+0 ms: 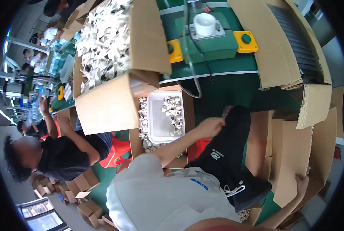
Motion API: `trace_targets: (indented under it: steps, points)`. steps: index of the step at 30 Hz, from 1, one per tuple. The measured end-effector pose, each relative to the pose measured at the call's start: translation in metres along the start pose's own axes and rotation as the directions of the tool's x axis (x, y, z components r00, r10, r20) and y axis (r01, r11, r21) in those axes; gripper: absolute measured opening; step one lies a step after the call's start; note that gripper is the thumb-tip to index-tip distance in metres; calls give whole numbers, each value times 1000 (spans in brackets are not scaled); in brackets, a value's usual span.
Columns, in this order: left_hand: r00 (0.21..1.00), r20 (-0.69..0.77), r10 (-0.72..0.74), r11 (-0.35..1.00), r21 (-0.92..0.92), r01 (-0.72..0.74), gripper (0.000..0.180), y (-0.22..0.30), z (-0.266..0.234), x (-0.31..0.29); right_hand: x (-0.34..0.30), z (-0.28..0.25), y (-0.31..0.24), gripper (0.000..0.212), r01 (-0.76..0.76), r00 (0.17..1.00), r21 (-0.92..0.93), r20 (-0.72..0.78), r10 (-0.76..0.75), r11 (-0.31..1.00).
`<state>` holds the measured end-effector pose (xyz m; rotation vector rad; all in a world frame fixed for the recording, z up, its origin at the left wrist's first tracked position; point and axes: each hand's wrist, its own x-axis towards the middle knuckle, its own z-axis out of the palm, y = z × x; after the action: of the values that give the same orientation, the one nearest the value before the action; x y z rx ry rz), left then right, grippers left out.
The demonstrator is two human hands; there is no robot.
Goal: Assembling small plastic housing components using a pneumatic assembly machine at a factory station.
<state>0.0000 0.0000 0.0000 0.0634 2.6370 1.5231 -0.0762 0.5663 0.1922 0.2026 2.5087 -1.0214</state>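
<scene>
Touching the edge of a cardboard panel (291, 159) on the right carton (325, 150), your right hand (302, 185) shows its fingers at the rim; you cannot tell how firmly they grip. Your left hand (213, 126) hangs near your knee, fingers curled in, and whether it encloses anything cannot be told. Your black trousers (229, 148) carry small white print and your pale shirt (168, 192) blue print, both too warped to read. In the right carton, a sliver of pale pieces shows beyond the panel. Below the bench's near edge, the middle carton (189, 111) holds a smooth white tray (153, 115) with rounded corners; curved, shiny pieces (174, 109) lie from its far right corner down its right side, and more fill the carton along the tray's left edge. By the bench's left end, the big carton (149, 38) is heaped with similar curled pieces. On the bench (233, 68), a green machine (212, 50) bears a round white cup (204, 25), between two yellow boxes (246, 41) with round buttons.
</scene>
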Motion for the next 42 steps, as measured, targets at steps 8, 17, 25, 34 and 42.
trace_targets:
  steps: [8, 17, 25, 34, 42]
  points:
    - [788, 608, 101, 942, 197, -273, 15, 61, 127, 66, 6, -6, 35, 27, 0, 986, -106, -168, -18, 994]
    - [763, 627, 161, 921, 182, -344, 18, 67, 173, 10, 4, 10, 48, 31, 84, 974, -37, -209, -90, 996]
    - [711, 697, 94, 910, 229, -345, 21, 89, 191, 46, -1, 20, 9, 25, -172, 963, -50, -217, 157, 984]
    - [671, 723, -163, 923, 352, -155, 25, 52, 110, 127, -9, 15, 15, 19, -322, 941, -182, -167, 293, 929]
    - [725, 616, -308, 901, 433, 15, 29, 40, 86, 166, -7, 18, -4, 20, -228, 963, -166, -187, 196, 959]
